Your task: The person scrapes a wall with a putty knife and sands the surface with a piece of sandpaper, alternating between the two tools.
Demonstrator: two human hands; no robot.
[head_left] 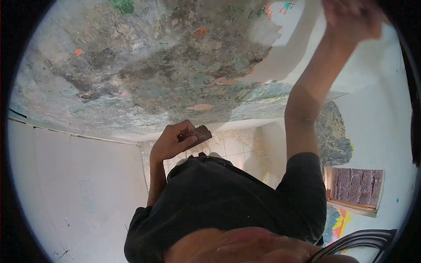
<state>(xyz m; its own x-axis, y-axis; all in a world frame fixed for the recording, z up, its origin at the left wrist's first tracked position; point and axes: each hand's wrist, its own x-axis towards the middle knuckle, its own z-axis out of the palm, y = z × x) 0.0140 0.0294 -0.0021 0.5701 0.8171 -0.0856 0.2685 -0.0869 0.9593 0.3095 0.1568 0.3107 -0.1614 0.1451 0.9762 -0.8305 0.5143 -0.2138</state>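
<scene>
My left hand (171,142) is down in front of my body, its thumb and fingers closed on a dark brown, flat, roughly rectangular piece (201,136). The frame does not show what kind of thing this piece is. My right arm reaches up and forward, and my right hand (353,17) is at the upper right by the white part of the wall (285,57). Motion blurs its fingers, so their grip and anything in them cannot be made out. Left of that hand spreads a large patch of bare, mottled wall (175,65) with ragged paint edges.
Below lies a tiled floor (234,147) strewn with dust and flakes. A white panel (61,175) stands on my left. To my right are a white wall with another bare patch (335,136) and a small framed opening (357,187). Black cables (364,239) hang at lower right.
</scene>
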